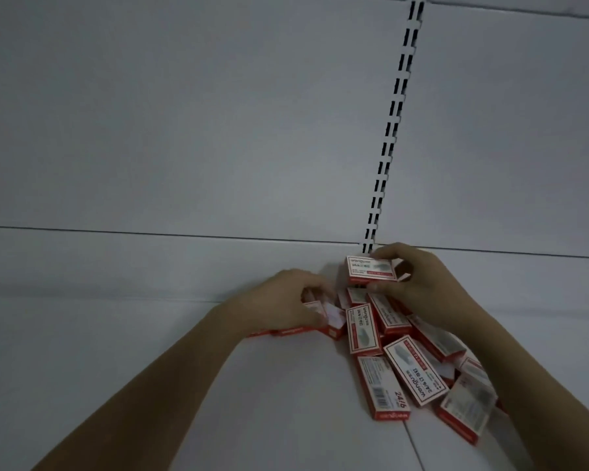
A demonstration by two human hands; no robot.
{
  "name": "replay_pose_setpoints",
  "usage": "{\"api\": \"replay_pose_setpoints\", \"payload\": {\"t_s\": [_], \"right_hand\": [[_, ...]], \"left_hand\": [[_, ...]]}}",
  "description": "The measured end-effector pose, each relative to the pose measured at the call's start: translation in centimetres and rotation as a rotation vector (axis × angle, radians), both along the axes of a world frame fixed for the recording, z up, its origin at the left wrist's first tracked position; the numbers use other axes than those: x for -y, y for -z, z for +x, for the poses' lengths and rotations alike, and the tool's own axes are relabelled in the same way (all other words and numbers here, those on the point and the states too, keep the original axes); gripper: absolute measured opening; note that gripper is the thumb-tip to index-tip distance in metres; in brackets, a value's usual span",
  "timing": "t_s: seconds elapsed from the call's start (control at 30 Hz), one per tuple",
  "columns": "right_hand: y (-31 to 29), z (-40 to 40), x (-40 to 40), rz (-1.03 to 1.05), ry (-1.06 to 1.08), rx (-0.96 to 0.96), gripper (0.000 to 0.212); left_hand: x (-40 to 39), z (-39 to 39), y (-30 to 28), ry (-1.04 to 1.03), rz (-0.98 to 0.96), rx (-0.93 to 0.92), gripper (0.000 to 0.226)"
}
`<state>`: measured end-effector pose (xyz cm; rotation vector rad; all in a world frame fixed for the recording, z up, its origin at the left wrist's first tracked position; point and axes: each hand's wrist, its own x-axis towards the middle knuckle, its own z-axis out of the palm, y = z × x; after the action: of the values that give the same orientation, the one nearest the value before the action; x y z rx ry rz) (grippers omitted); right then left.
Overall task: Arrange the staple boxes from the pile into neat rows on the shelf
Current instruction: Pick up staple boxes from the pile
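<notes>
My right hand [419,280] pinches one red-and-white staple box [371,270] between thumb and fingers, holding it at the far end of the pile [415,362], close to the shelf's back wall [218,130] just below the slotted upright [393,130]. My left hand [286,300] curls its fingers around boxes at the pile's left edge [320,317], beside a few lying flat in line. The loose boxes sprawl toward me on the right. The white shelf [116,334] lies bare to the left.
</notes>
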<state>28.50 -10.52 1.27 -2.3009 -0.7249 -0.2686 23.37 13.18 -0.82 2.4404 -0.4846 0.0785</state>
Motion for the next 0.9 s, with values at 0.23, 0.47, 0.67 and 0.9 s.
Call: {"api": "replay_pose_setpoints", "payload": {"t_s": [0.23,0.47,0.67,0.9], "right_hand": [[1.1,0.2,1.3,0.041,-0.084,-0.012,0.033],[2.1,0.5,0.7,0.008,-0.124,0.039,0.033],[2.3,0.3,0.3,0.060,-0.131,0.056,0.032],[1.8,0.1,0.5,0.171,-0.072,0.139,0.037]], "left_hand": [[-0.8,-1.5,0.5,-0.165,0.250,0.182,0.047],[0.9,0.2,2.5,-0.165,0.452,0.104,0.054],[0.5,-0.5,2.1,-0.242,0.369,0.343,0.053],[-0.2,-0.9,1.1,-0.338,-0.013,0.517,0.047]]}}
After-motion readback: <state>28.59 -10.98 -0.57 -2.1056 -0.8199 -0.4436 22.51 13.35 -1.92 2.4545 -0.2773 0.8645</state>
